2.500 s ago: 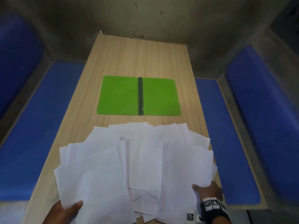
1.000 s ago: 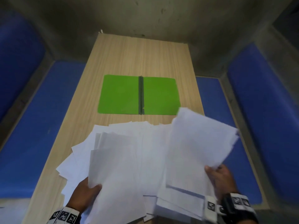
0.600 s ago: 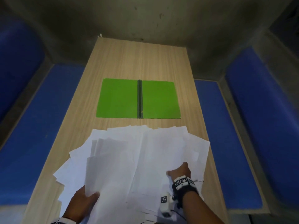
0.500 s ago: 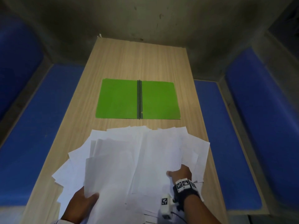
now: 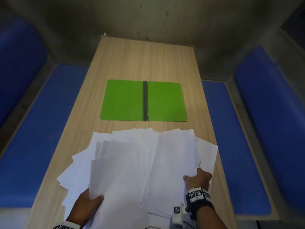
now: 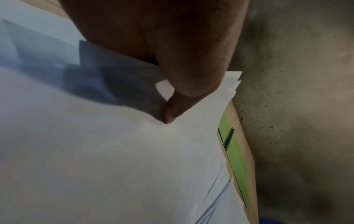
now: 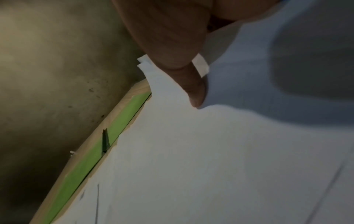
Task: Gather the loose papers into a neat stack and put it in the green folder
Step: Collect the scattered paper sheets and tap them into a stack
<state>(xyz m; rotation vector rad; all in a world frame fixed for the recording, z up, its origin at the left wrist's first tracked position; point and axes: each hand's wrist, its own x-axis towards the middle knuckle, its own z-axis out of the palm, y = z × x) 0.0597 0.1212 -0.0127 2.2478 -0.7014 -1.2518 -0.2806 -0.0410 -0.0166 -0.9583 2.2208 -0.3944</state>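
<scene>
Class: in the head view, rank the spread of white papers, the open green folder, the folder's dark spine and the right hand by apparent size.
1. papers, though nearest the camera.
2. green folder.
3. right hand and spine: too alike in area to rank.

head overhead, wrists near papers (image 5: pixel 137 162)

wooden table (image 5: pixel 145 60) | blue benches (image 5: pixel 236 146) | grey wall (image 5: pixel 148 17)

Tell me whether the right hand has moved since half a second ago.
Yes. The right hand has slid rightward across the papers, toward the table's right edge, and now pinches the sheets there.
</scene>
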